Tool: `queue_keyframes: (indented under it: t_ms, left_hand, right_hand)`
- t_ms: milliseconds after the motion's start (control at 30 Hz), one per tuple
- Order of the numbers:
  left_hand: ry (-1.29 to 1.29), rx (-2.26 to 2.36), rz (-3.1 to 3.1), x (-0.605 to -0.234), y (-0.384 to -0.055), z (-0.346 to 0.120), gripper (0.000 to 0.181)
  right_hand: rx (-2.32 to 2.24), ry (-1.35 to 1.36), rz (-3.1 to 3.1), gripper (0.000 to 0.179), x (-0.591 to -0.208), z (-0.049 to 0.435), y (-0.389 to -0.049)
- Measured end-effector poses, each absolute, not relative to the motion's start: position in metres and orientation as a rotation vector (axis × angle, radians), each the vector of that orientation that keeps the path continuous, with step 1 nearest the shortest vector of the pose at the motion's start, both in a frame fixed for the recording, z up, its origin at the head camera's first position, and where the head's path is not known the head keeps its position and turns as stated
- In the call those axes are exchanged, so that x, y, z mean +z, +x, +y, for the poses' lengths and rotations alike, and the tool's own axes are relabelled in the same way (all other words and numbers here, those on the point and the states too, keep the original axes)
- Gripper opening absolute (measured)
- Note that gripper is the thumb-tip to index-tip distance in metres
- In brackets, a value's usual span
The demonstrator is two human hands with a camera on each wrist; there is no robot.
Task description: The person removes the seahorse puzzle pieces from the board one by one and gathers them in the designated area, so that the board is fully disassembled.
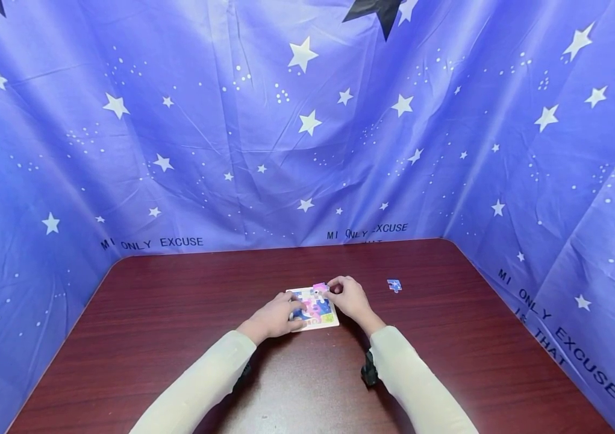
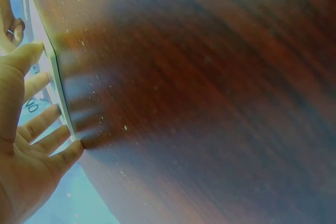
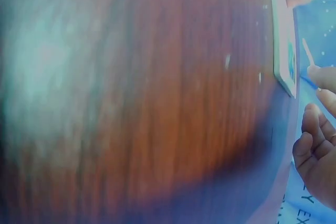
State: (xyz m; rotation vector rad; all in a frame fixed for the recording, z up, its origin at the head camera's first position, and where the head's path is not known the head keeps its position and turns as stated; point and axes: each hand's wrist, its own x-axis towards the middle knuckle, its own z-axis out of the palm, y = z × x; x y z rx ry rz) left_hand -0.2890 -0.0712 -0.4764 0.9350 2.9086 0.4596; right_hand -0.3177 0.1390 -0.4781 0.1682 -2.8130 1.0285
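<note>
Two hands at one jigsaw board (image 1: pixel 322 327), just below centre of the head view.
Left hand (image 1: pixel 274 316) on the board's left side, fingers spread apart, fingertips touching it; right hand (image 1: pixel 352 298) at the upper right corner, thumb and finger together, clamped on a pink piece (image 1: pixel 320 287). Loose blue piece (image 1: pixel 394 285) on the dark red table (image 1: pixel 188 313), right of centre in the frame, well apart from the board.
</note>
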Motion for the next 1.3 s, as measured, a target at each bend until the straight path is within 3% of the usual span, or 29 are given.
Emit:
queue_keyframes:
  t_ms: [1300]
  left_hand:
    - [0.950, 0.493, 2.920, -0.479, -0.288, -0.073, 0.036]
  right_hand:
    - [0.980, 0.108, -2.805, 0.022, -0.479, 0.191, -0.323]
